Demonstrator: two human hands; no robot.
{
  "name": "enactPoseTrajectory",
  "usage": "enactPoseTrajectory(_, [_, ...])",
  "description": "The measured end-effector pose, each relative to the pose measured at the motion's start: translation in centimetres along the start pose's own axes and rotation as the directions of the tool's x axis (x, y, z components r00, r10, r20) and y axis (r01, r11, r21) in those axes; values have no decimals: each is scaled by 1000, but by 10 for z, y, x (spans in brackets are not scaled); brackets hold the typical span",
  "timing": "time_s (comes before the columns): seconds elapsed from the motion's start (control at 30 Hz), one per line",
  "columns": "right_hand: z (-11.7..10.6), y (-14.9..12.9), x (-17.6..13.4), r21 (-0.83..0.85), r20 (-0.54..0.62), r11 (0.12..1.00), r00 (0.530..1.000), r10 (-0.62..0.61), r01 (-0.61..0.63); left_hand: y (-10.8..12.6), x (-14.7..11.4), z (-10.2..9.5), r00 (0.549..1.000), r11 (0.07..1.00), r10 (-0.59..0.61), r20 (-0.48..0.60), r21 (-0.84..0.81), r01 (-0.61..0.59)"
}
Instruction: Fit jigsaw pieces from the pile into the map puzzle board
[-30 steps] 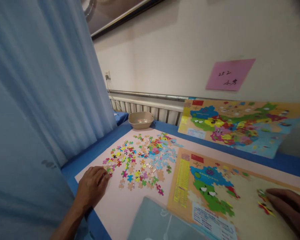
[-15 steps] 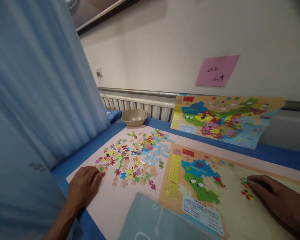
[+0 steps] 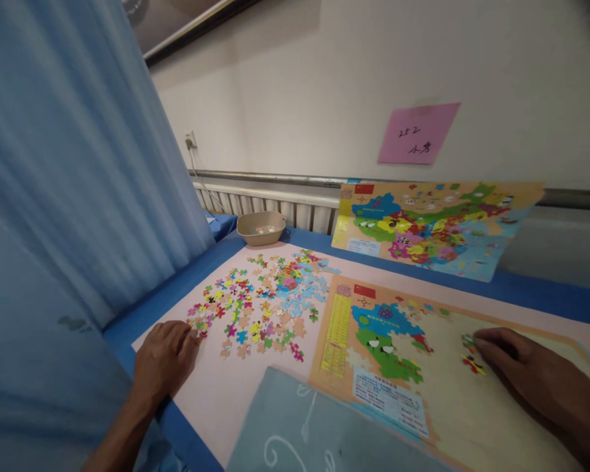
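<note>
pressing a piece [image 3: 469, 341] into the board [image 3: 452, 406] at lower right, the right hand [image 3: 531, 380] has fingers flat on it; best nudged gently till it seats. the left hand [image 3: 164, 360] rests loosely curled by the pile [image 3: 260, 305].

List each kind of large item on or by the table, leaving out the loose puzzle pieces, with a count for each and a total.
Map puzzle boards: 2, the flat puzzle board and the leaning map board
Bowls: 1, the beige bowl
Pink paper notes: 1, the pink note
Hands: 2, the left hand and the right hand
Total: 6
</note>
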State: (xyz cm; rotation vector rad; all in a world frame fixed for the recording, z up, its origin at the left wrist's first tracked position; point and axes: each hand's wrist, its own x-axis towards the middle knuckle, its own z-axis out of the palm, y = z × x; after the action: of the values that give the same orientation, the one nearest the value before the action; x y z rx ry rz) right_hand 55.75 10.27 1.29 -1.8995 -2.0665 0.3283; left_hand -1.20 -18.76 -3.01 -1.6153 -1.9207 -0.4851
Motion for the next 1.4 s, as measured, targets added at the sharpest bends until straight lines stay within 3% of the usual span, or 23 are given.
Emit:
enactPoseTrajectory(0.1, [-4,-6,-4,65,77,996,995,57,-62,0,0,-3,1000,1000,6,-21,3,-6])
enactPoseTrajectory(0.2, [-8,-9,-8,83,75,995,996,54,-60,9,0,-10,998,999,50,-38,-20,-51])
enactPoseTrajectory(0.3, [-10,-10,-10,90,79,995,996,41,-48,33,0,-18,999,986,33,-38,-160,-39])
enactPoseTrajectory(0.43, [-10,-11,-12,107,84,992,995,55,-64,71,4,-16,998,941,1,64,-337,20])
enactPoseTrajectory(0.6, [-10,-10,-14,125,84,991,995,46,-57,100,7,-10,997,954,-82,-15,-289,74])
enactPoseTrajectory(0.7, [-9,-7,-14,148,73,989,997,16,-27,106,7,-11,995,968,-71,-71,-245,51])
enactPoseTrajectory(1.0, [-3,6,-15,179,-11,979,995,-95,96,93,2,3,986,978,143,-83,-140,-153])
enactPoseTrajectory(1.17, [-1,12,-15,198,-41,973,992,-116,122,78,-6,20,985,973,172,-3,-156,-171])
enactPoseTrajectory(1.4, [1,18,-13,223,-45,965,990,-130,137,57,-23,45,989,982,117,91,-162,-101])
